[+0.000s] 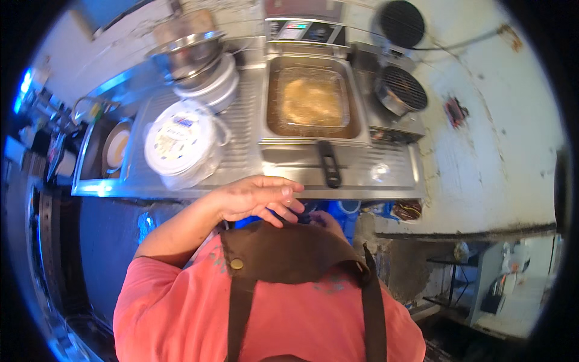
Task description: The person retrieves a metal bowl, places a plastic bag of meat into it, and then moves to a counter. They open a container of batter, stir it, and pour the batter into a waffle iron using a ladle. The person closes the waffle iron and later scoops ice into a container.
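My left hand (260,199) is raised before my chest, over the top of the brown apron (289,253). Its fingers are spread and nothing lies in them. Lower down, my right hand (326,221) shows only in part past the apron's edge; the rest is hidden. Ahead on the steel counter stands a deep fryer (267,140) full of brown oil. A wire basket (347,106) sits in the oil with pale golden food (310,102) bubbling inside. The basket's black handle (329,165) sticks out towards me, apart from both hands.
On the left stand a lidded white plastic tub (181,138) and stacked metal bowls (194,56). Further left, a sink (86,158) holds a dish (118,145). Right of the fryer is an appliance with round ridged plates (404,88). Blue containers (346,212) stand below the counter's front edge.
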{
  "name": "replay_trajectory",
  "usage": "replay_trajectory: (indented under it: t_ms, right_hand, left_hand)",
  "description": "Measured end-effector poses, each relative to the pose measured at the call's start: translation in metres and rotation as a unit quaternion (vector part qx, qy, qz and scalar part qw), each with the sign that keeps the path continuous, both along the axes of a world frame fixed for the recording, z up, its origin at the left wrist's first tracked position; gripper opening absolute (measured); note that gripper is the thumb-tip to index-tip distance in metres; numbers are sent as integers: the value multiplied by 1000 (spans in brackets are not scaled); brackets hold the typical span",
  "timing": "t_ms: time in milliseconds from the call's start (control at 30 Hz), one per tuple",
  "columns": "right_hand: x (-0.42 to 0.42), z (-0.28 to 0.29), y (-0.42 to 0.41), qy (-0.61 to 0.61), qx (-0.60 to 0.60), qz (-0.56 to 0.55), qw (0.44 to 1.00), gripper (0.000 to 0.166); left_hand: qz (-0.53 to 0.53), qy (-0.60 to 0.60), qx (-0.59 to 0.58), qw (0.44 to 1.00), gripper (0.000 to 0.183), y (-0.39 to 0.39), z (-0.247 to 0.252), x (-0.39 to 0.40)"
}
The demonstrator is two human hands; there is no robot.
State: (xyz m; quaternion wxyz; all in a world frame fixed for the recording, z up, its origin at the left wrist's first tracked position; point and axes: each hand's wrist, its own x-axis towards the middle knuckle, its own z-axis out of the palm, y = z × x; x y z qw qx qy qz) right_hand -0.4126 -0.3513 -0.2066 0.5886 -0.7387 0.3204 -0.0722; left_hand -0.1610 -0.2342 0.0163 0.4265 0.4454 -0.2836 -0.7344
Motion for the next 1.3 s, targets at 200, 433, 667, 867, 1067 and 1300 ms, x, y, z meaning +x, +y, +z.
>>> replay_trajectory:
  t_ms: [200, 433, 667, 867, 1067, 1300]
  right_hand:
    - [122, 72, 31, -104, -132, 165, 972, 29]
    - [294, 136, 68, -279, -378, 131, 873, 40]
    - [370, 106, 56, -162, -318, -77, 931, 56]
    - [376, 96, 49, -187, -299, -125, 927, 31]
    - [374, 70, 27, -150, -132, -134, 971, 20]
    - [383, 67, 4, -265, 244, -69, 930, 18]
  left_hand:
    - [214, -646, -105, 725, 30, 96, -22, 123]
    - [141, -770, -187, 593, 33, 129, -56, 191]
    - [187, -807, -135, 543, 47, 113, -96, 302]
    - [218, -753, -57, 618, 61, 77, -85, 329]
    - [225, -660, -75, 713, 55, 71, -79, 338]
    - [231, -428, -95, 868, 65, 77, -84, 327]
